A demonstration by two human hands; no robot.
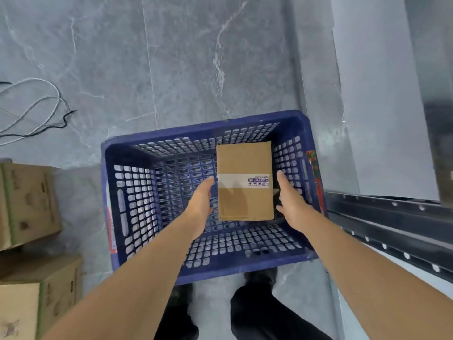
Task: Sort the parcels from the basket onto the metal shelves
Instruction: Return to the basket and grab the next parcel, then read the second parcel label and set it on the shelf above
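The grey marbled floor (171, 57) fills most of the view. On it stands a blue plastic basket (127, 192) with slotted walls, seen from above. To the right of the basket runs the dark rail of a metal shelf (392, 224) with a row of bolts. At the left edge 2 cardboard cartons (27, 202) stand on the floor, 1 nearer than the other. Inside the basket, toward its right side, lies 1 brown cardboard parcel (245, 163) with a band of pale tape and a printed label across its middle. The left hand (199, 204) is beside the parcel's left edge, fingers straight and released, fingertips at the tape line. The right hand (291, 200) is beside the parcel's right edge, fingers likewise straight, grasping nothing. Loose white and black cables (36, 111) lie on the floor at the far left.
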